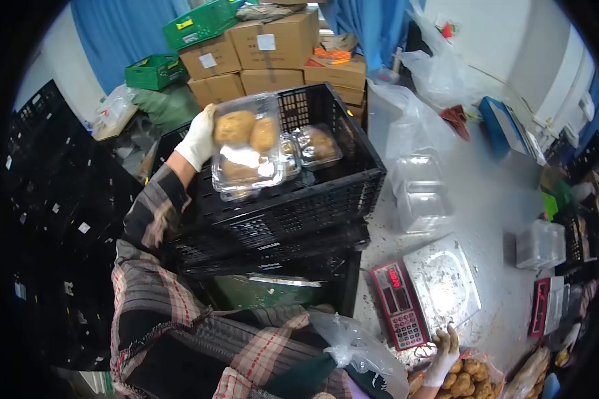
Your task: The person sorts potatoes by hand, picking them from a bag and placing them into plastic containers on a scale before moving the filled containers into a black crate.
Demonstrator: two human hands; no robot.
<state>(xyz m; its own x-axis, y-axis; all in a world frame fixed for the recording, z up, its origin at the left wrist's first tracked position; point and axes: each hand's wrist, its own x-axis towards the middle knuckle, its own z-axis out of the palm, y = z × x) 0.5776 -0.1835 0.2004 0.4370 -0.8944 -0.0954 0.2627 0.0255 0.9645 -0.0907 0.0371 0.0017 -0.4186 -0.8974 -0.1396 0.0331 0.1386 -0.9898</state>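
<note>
My left hand [198, 141], in a white glove, grips the side of a clear plastic clamshell of potatoes [246, 143]. The pack is tilted above the black crate [293, 199], and its lid looks closed. Inside the crate, another potato clamshell [318, 145] lies beside the held one, which partly hides things below it. My right hand [444, 356], also gloved, is at the near edge of the scale [442, 282], its fingers extended and holding nothing. Just beside that hand is an open bag of loose potatoes [471, 380].
Clear clamshells [422, 199] sit on the metal table [486, 219] beyond the scale. Cardboard boxes [273, 46] and green crates [154, 72] are stacked at the back. Tall black crates [60, 226] stand at left. A second scale [546, 306] is at right.
</note>
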